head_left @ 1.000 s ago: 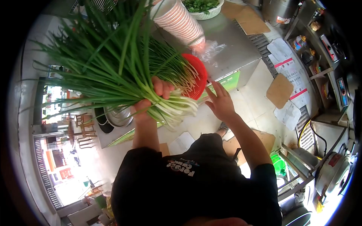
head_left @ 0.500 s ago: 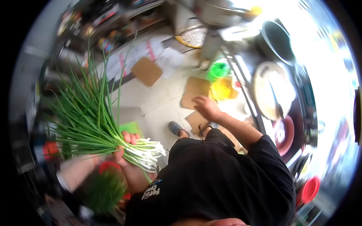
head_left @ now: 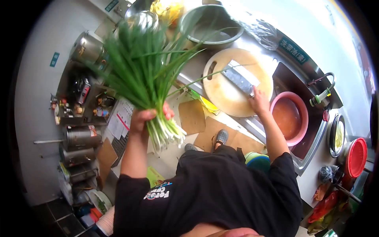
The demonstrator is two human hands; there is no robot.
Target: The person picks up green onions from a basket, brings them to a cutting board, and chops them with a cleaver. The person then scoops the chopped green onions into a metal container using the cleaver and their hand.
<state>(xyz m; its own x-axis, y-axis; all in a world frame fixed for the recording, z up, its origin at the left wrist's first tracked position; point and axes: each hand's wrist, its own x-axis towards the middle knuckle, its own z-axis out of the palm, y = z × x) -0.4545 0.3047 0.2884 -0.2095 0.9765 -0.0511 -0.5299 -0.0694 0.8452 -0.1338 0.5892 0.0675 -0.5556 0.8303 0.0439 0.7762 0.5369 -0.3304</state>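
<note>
My left hand (head_left: pixel 152 115) is closed around a big bunch of green onions (head_left: pixel 146 75); the white root ends hang below it and the green leaves spread upward, blurred at the tips. On a round, pale cutting board (head_left: pixel 221 93) lies a cleaver (head_left: pixel 239 79) with a broad metal blade. My right hand (head_left: pixel 259 101) is at the cleaver's handle end with its fingers closed around it. The handle itself is mostly hidden by the hand.
Right of the board, a pink basin (head_left: pixel 304 118) of reddish-brown liquid sits in the sink (head_left: pixel 282 75) near a tap (head_left: pixel 321 96). A large grey basin (head_left: pixel 189 33) stands behind the board. Red baskets (head_left: pixel 356 157) are at far right, metal pots (head_left: pixel 81 137) at left.
The view has turned from the counter with the red basket to the sink side. My right hand, earlier open in the air, has reached the cleaver. My left hand still holds the green onions.
</note>
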